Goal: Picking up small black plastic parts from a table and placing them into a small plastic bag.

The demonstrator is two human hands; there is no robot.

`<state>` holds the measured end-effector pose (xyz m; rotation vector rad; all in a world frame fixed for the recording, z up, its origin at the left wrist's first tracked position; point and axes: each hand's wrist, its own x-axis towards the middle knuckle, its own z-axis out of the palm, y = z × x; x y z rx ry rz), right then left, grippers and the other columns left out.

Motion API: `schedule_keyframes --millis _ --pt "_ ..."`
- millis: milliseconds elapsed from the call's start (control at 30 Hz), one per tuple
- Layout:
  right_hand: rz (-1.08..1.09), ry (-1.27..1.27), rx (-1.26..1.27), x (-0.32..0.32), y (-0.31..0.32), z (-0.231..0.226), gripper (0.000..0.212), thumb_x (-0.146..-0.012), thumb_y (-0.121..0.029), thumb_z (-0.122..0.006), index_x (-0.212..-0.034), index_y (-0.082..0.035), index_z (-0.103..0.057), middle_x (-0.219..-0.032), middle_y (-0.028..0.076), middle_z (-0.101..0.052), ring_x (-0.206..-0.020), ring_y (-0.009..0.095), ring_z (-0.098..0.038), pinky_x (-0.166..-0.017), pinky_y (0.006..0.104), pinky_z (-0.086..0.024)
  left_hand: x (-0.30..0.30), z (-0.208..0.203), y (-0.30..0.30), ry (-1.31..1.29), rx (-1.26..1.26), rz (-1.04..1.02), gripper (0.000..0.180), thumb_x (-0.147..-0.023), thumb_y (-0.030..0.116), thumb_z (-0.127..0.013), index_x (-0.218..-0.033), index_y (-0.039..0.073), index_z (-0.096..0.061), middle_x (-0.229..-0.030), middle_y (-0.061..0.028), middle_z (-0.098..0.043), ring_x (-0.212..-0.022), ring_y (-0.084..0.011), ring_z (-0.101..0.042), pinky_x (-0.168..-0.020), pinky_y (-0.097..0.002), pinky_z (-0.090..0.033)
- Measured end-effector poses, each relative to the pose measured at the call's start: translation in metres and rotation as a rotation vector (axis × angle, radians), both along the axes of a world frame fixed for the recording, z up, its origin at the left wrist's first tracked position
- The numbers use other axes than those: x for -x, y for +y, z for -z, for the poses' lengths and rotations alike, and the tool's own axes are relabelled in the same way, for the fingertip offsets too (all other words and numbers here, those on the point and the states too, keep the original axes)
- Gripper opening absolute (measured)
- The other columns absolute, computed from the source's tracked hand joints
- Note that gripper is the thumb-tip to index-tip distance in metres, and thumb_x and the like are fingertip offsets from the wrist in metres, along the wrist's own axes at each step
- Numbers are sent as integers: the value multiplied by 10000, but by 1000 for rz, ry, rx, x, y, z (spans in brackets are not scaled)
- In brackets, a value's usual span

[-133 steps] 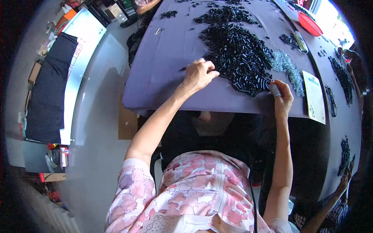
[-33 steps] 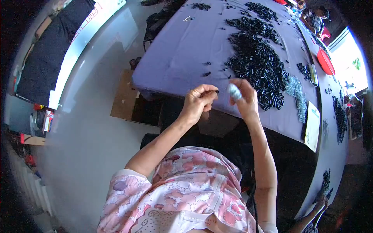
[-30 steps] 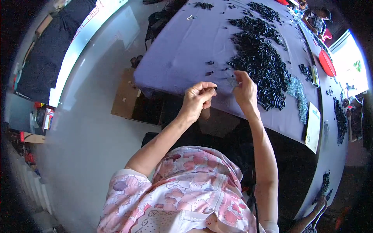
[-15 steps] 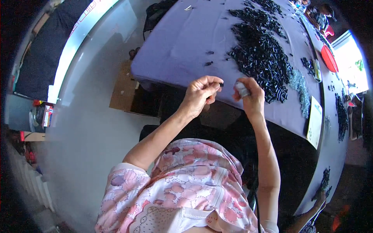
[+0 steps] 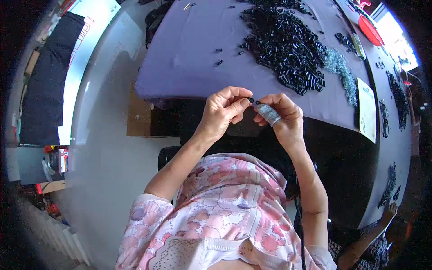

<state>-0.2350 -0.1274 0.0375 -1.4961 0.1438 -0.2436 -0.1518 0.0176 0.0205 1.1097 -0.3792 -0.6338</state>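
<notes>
Between the thumb and forefinger of my left hand (image 5: 220,110) is a small black cylindrical piece (image 5: 251,100). My right hand (image 5: 288,119) comes in from the other side, its fingers closed in a pinch at the piece's right end. Whether a second small part sits in that pinch is too small to tell. A whitish-grey wrapping (image 5: 268,114) covers the right thumb. Both hands are raised just off the near edge of the cloth-covered table (image 5: 180,67). Beyond them lies a large heap of similar black pieces (image 5: 288,49), with a few loose ones to its left.
Right of the heap lies a pile of small clear parts (image 5: 344,74). Farther right are a pale booklet (image 5: 367,108), eyeglasses (image 5: 384,119) and a red basket (image 5: 371,30). A cardboard box (image 5: 137,119) stands below the table's left corner. Another person's hand (image 5: 392,209) is at lower right.
My right hand has moved left, from beside the heap to the black piece at my left fingertips. The view has shifted, so the table appears higher and farther left.
</notes>
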Motion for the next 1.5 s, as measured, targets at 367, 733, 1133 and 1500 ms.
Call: schedule_keyframes --millis 367,733,1133,1500 --pt "3 -15 27 1 8 -1 154 -790 95 -499 -911 14 -548 -788 59 -611 -643 111 -598 -565 215 -484 4 -1 1 -1 52 14 138 -827 45 -562 -956 38 -609 -700 7 -542 -495 -34 -393 -421 -172 -305" --pt "27 2 2 0 10 0 161 -777 116 -493 -877 3 -549 -763 65 -612 -621 111 -596 -536 213 -483 8 -3 -3 285 204 -13 149 -807 15 -576 -954 1 -597 -691 2 -537 -533 -45 -406 -447 -186 -318" --pt "44 -39 123 0 11 -5 229 -723 185 -411 -813 6 -525 -729 61 -606 -603 96 -578 -530 211 -468 15 -9 -5 103 176 -115 127 -789 -11 -589 -910 12 -618 -628 -1 -521 -488 -49 -397 -426 -191 -317" --pt "-6 1 -32 1 10 -10 186 -736 169 -461 -801 5 -520 -742 59 -598 -592 92 -565 -503 208 -461 23 -8 -5 -87 74 -162 167 -814 26 -572 -977 19 -608 -644 6 -519 -512 -54 -412 -458 -194 -325"
